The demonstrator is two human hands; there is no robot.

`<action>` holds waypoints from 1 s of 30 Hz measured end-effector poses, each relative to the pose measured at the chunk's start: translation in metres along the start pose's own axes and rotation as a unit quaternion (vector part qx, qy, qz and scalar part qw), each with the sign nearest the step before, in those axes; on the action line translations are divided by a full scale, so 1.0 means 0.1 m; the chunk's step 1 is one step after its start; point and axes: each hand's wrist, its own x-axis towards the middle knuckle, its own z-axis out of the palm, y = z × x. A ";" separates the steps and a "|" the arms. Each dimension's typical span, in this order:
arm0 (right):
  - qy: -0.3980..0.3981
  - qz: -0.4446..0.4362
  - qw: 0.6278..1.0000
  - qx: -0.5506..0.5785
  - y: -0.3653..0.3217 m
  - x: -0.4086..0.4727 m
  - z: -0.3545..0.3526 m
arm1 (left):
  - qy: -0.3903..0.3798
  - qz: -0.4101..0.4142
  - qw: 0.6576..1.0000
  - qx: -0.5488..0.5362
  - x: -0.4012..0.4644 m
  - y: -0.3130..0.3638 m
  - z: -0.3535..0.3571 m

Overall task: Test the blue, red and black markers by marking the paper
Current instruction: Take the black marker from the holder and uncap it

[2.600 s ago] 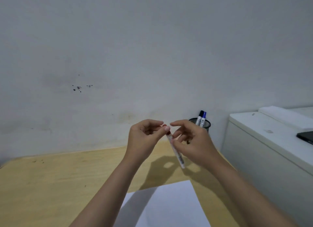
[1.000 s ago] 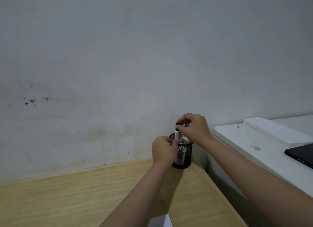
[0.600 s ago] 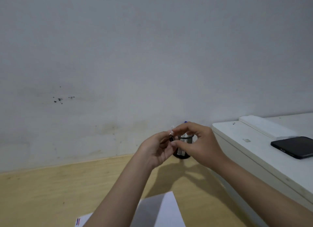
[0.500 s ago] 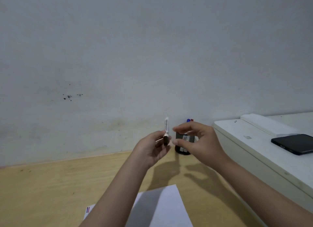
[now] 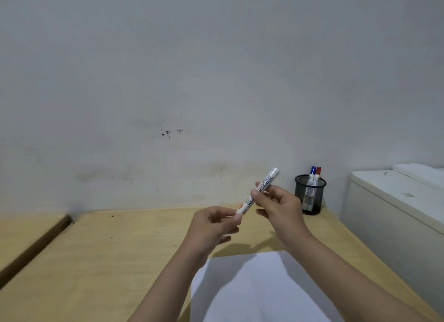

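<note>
**Inspector:** Gripped at both ends. Left hand [image 5: 213, 222] pinches the lower end of the marker [image 5: 260, 192], where the cap would sit; right hand [image 5: 280, 206] holds the barrel near its middle. It slants up to the right, in the air over the desk [image 5: 108, 254], near the paper [image 5: 259, 290].

**Clerk:** Which marker?

**Inspector:** By elimination, black. The cup [image 5: 310, 194] at the far right holds a blue cap [image 5: 312, 170] and a red cap [image 5: 318, 170]. The held one's cap is hidden by the left fingers.

**Clerk:** Progress?

**Inspector:** Blue and red stand capped in the cup; I judge them done, but the visible part of the paper shows no marks, and its near part is out of view. Black remains: uncap, mark, recap, return.

**Clerk:** Change from half a second ago?

**Inspector:** Then the left hand alone held the marker upright, the right hand open beside it. Now both hold it, tilted. The view has swung left; the cup sits farther right, and the phone has left the frame.
</note>
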 end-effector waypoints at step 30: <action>-0.149 0.006 0.988 -0.032 0.57 0.06 0.11 | 0.073 0.038 0.933 0.349 0.45 -0.53 -0.73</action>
